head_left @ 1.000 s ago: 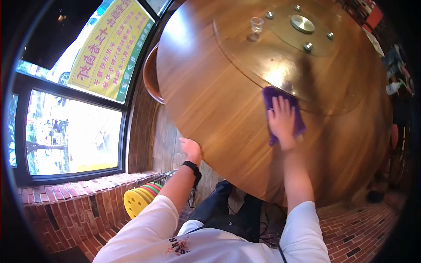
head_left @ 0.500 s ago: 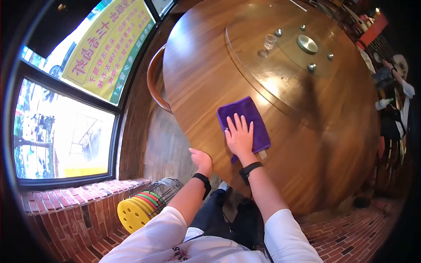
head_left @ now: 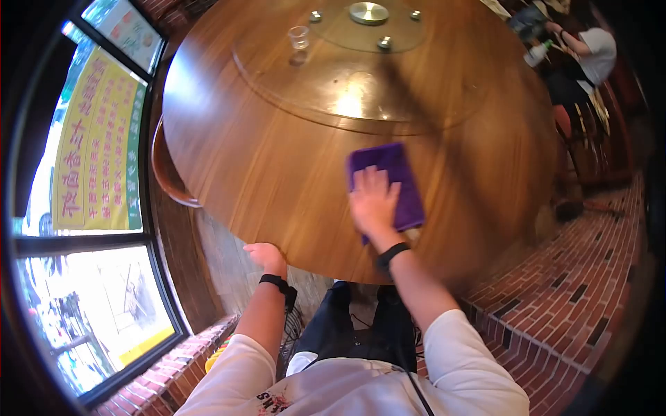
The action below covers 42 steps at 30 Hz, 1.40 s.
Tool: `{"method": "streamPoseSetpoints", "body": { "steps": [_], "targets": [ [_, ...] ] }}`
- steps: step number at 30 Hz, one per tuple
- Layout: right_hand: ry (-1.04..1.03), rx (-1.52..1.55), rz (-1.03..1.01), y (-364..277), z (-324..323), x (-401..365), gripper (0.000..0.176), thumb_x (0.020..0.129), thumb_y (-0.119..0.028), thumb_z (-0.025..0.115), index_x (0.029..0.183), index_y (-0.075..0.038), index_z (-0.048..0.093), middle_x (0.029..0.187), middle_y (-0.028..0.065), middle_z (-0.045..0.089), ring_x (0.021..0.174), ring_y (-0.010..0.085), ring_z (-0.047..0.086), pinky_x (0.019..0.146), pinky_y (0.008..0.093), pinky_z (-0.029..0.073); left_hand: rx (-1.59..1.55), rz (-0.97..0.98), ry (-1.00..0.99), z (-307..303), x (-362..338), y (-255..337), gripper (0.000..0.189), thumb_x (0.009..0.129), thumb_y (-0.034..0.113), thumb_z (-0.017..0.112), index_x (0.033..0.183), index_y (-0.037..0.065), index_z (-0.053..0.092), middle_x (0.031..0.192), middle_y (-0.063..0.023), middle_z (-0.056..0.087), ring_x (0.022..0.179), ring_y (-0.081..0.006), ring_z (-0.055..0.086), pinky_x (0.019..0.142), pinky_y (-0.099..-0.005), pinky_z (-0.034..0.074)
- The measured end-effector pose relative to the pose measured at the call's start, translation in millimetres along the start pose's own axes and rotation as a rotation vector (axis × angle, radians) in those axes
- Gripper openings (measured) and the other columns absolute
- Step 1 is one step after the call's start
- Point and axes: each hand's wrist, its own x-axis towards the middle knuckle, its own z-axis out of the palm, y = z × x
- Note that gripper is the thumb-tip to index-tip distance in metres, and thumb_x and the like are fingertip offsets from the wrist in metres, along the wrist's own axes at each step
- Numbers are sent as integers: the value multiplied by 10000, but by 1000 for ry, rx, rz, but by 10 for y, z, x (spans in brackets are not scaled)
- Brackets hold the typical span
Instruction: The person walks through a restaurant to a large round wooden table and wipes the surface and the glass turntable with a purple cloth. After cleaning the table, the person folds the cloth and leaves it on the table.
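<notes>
My right hand [head_left: 374,201] lies flat on a folded purple cloth [head_left: 409,197], fingers stretched forward, pressing it onto the round wooden table [head_left: 277,166]. The cloth sticks out beyond the fingers and to the right of the hand, and a pale tag shows at its near corner. At the table's near left edge is my left hand [head_left: 265,258], its fingers curled and partly hidden, with one digit pointing left. I see nothing held in it. Each wrist wears a black band.
A glass turntable [head_left: 312,90] in the table's middle carries a small clear glass [head_left: 299,37]. Near it are a round metal disc [head_left: 368,12] and several metal knobs. A wooden chair [head_left: 166,166] stands left, by the window. Another person [head_left: 590,55] is at the far right.
The view has swung right, showing more brick floor and more of the other person. My right hand stays flat on the cloth, its fingers closer together. My left hand stays by the table edge.
</notes>
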Motion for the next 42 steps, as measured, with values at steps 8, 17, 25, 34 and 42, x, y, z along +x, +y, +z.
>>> {"method": "streamPoseSetpoints", "body": {
  "steps": [8,17,25,34,42],
  "targets": [
    [-30,538,-280,-707,-253,-744,511,981,-326,580,1471,-187,546,1585,87,452,1476,305,377,1208,588,242,175,211,-115,499,815,-661,469,1083,326,434,1182,-43,706,1119,-186,752,911,-319,757,748,-384,614],
    [51,142,175,1474,-370,-913,639,912,-402,640,1474,-119,525,1557,138,473,1443,336,409,1170,588,305,1183,594,-362,226,704,-388,484,1071,317,444,1400,-16,567,1309,-157,692,1180,-266,693,956,-385,563],
    [-18,50,493,1609,-181,-909,846,970,-514,559,1579,20,314,1668,189,290,1553,354,237,1227,632,134,41,27,-249,60,368,-168,604,1108,357,239,1368,-97,540,1293,-283,658,1171,-414,667,995,-452,553],
    [-105,384,-133,-93,-347,-800,749,939,-473,613,1524,-38,443,1617,112,399,1508,297,336,1223,610,193,-31,-31,-144,-208,21,146,687,1101,420,250,1237,-135,632,1264,-295,668,1169,-440,653,1025,-474,522],
    [-44,398,-223,296,-259,-556,606,941,-391,635,1474,-121,534,1573,65,477,1468,267,403,1207,566,262,-12,-13,-106,-163,124,51,664,1105,403,255,1190,-116,660,1239,-286,683,1152,-415,667,1018,-469,524]
  ]
}}
